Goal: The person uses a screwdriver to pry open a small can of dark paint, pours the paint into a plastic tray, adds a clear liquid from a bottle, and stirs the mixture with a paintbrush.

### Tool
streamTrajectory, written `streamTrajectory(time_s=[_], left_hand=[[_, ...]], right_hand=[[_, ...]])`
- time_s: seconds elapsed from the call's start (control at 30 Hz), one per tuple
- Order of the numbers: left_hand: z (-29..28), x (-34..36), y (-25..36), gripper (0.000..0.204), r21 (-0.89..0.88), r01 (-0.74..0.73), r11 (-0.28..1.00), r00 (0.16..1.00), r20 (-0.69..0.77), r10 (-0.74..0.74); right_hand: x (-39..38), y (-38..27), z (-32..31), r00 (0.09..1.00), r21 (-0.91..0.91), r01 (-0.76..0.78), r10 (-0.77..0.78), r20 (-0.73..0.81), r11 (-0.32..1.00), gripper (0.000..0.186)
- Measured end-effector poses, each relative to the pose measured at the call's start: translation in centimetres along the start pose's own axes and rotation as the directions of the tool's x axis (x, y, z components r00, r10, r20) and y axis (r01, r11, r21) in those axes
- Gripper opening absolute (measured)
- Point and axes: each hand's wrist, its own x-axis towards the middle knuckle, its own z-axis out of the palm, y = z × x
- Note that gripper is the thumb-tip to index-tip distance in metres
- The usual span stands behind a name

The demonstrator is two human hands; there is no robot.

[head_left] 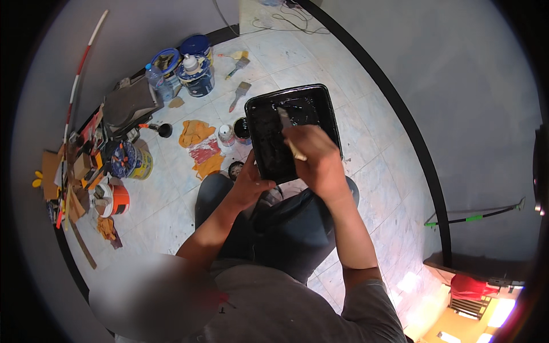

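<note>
A black paint tray [290,90] rests over my lap, its inside coated with wet black paint. My left hand [249,184] grips the tray's near left corner, thumb over the rim. In my right hand [318,157] is a paintbrush [285,119] with a pale wooden handle, held above the tray. The brush tip points away from me, at the paint inside; whether it touches the surface I cannot tell. Just left of the tray stand an open can of black paint [242,130] and a small white-topped can [226,135].
Two paintbrushes [240,96] [237,67] lie on the tiled floor beyond the tray. Orange rags [196,132], paint buckets [197,80], a water bottle [158,80] and an orange bucket [120,199] sit to the left. A green-and-black pole [474,218] is at the right wall.
</note>
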Motion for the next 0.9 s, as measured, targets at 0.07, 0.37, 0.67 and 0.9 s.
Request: streamTrajectory(time_s=[0.07, 0.37, 0.67, 0.9], left_hand=[[-0.4, -0.6, 0.7, 0.102, -0.120, 0.045, 0.992, 0.999, 0.009, -0.045], [-1.4, -2.6, 1.5, 0.110, -0.257, 0.021, 0.966, 0.999, -0.021, -0.028], [0.0, -4.1, 5.1, 0.104, -0.054, -0.082, 0.995, 0.994, -0.072, 0.078], [-2.8, -4.5, 4.3, 0.096, -0.153, 0.041, 0.987, 0.982, -0.179, -0.068]], right_hand=[[-0.6, -2.1, -0.3, 0.993, 0.130, -0.024, 0.008, 0.117, 0.991, 0.052], [-1.8, -7.3, -3.5, 0.978, 0.231, -0.157, 0.119, 0.170, 0.960, 0.025], [-0.7, -5.2, -2.6, 0.943, 0.228, -0.319, 0.331, -0.019, 0.920, 0.009], [0.1, -4.4, -0.2, 0.914, 0.290, -0.391, 0.405, 0.014, 0.873, 0.009]])
